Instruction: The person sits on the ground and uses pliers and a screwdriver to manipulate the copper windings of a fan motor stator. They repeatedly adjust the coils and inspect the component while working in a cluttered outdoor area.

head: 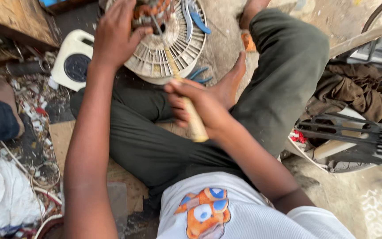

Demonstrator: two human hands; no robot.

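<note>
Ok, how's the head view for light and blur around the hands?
Head view: soft, even daylight with no glare; the right hand on the wooden handle is fairly sharp, the left hand on the fan motor is slightly smeared at the top edge, and the frame corners look stretched.

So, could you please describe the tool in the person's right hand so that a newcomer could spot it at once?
Start at the round white slotted fan housing between the seated person's legs. Just below it the right hand grips a screwdriver, shaft angled up into the housing. Its pale wooden-looking handle sets it apart from the blue-handled pliers.
</note>
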